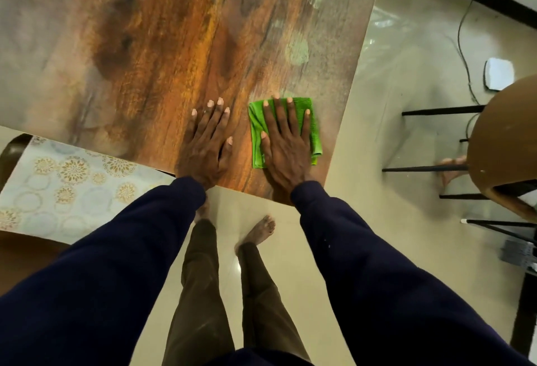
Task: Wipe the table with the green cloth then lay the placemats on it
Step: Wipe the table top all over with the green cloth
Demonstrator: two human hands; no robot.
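At far left, a pale placemat [66,188] printed with gold floral medallions and faint rings lies on a brown surface below the near edge of the table [122,54], partly tucked under that edge. The table's top shows a streaked orange-brown wood grain with grey margins, blurred toward its far side.

Moving right, the person's left hand [207,144] rests flat on the bare tabletop close to the near edge, palm down, fingers spread and holding nothing. A dark navy sleeve [116,264] covers the arm to the wrist.

Just beside it, the right hand [286,144] presses flat on the green cloth [315,133], fingers splayed and extended rather than curled around it. The cloth lies folded in a rough square near the table's near right corner, its green edges showing on both sides of the hand and past the fingertips. The two hands sit side by side, apart, with a strip of bare wood between the left thumb and the cloth's left edge.

Below the table, bare feet stand on glossy cream floor tiles [392,121]. At far right, a round wooden stool [499,144] on black metal legs stands near a trailing cable [462,37].
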